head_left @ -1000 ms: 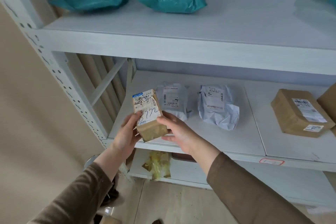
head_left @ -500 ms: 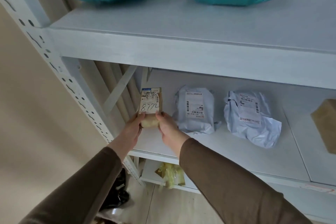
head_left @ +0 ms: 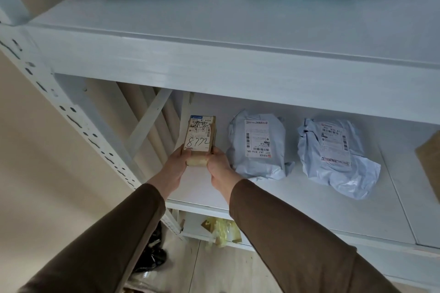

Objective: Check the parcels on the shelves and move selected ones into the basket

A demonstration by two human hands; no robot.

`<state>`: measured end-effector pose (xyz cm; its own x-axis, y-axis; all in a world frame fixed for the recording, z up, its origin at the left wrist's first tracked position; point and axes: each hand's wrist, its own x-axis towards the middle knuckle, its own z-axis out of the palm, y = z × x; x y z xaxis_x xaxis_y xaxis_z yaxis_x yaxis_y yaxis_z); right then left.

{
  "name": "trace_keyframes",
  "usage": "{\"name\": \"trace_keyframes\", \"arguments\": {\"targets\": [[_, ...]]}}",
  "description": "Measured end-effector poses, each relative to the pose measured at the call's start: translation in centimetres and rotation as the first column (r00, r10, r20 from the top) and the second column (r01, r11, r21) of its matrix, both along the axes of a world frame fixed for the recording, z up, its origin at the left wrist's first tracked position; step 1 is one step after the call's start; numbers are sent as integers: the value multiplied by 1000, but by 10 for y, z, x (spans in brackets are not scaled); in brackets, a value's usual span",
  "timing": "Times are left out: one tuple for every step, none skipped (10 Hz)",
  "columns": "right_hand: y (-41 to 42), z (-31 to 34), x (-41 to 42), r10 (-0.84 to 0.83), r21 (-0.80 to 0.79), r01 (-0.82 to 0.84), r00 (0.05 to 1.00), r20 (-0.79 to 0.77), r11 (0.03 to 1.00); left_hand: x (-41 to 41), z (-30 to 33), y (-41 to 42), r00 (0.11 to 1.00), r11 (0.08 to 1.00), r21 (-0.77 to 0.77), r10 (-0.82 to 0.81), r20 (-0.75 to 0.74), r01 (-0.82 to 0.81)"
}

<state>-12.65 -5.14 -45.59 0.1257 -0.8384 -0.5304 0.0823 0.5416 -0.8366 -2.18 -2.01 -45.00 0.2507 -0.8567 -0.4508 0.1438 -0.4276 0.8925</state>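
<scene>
White metal shelving (head_left: 214, 59) fills the frame. At centre-left of the frame, on the middle shelf (head_left: 309, 202), a small brown box (head_left: 200, 138) marked 8772 sits between both hands: the left hand (head_left: 175, 169) grips its left side, the right hand (head_left: 220, 167) its right. Two grey mailer bags (head_left: 258, 147) lie just right of it.
</scene>
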Motion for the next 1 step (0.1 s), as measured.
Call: {"name": "trace_keyframes", "arguments": {"targets": [[2,6,-3,-11,9,11,1000,9,1000,-3,6,1,998,998,6,57,24,-57]]}}
